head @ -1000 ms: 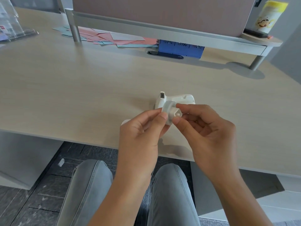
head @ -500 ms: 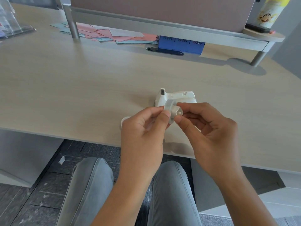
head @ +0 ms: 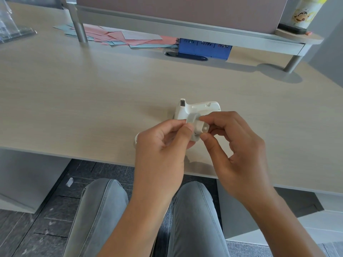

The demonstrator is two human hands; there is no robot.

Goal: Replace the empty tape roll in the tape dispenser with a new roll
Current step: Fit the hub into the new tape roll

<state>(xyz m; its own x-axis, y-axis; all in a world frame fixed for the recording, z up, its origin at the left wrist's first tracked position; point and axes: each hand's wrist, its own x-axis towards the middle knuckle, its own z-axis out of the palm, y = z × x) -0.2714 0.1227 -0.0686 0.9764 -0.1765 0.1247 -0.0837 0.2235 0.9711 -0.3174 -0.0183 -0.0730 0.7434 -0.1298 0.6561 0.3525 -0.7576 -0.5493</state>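
desk point(head: 92, 101): your work surface | tape dispenser point(head: 196, 108): white, resting on desk just beyond your hands | left hand point(head: 163, 149) and right hand point(head: 239, 145): close together, both pinching the tape roll point(head: 194, 127) raised between them, above desk

Bare forearms, no sleeves; grey jeans point(head: 104, 216) cover both legs.
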